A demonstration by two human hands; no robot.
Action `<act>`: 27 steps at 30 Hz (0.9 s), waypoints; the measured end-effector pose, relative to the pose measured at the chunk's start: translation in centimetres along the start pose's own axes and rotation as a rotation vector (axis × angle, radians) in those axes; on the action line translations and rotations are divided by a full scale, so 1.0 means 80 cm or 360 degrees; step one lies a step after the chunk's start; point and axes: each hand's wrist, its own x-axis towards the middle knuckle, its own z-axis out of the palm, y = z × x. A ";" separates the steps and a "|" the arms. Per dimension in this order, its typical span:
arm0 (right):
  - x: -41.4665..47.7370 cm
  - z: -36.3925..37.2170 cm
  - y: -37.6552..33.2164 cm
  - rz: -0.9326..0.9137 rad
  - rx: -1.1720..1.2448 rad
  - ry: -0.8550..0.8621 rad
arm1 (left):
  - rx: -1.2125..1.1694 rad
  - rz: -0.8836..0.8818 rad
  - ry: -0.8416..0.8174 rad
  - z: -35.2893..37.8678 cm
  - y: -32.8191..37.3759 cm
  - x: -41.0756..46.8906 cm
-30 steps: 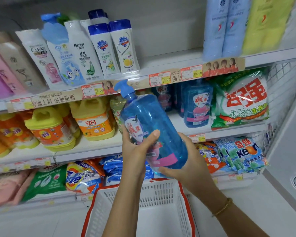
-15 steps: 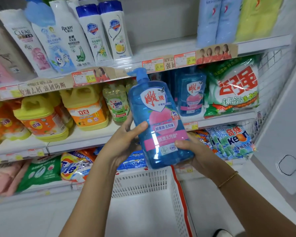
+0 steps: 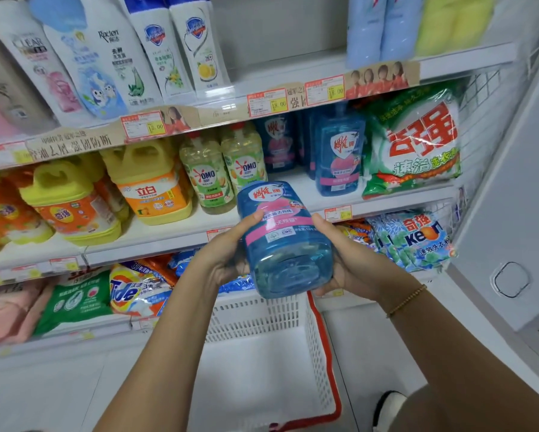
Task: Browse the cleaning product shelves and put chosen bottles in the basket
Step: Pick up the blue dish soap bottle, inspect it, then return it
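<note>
Bottle in both hands above basket, base tipped toward me.
Left hand [image 3: 227, 255] and right hand [image 3: 354, 260] each clamp one side of the blue bottle [image 3: 282, 235], thumbs on the pink label, for a steady hold while it's tilted. The pump end points at the shelves and is out of sight. My guess is I'm checking the label or underside before choosing. White basket [image 3: 319, 353] with a red rim sits right below and I see no bottle in it, so lowering looks like the next step. Matching blue bottles [image 3: 340, 151] stand on the middle shelf [image 3: 383, 199] beside a green detergent bag [image 3: 414, 141].
</note>
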 end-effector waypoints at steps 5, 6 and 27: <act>0.005 0.001 0.004 0.0086 0.0001 0.0062 | -0.0018 0.0002 0.0013 -0.004 -0.009 0.008; 0.004 0.000 0.003 0.0108 -0.0004 0.0043 | -0.0028 0.0027 -0.0007 -0.007 -0.014 0.008; 0.016 -0.015 0.017 -0.0061 -0.0689 -0.0152 | 0.0761 0.0800 0.0095 -0.007 -0.043 -0.022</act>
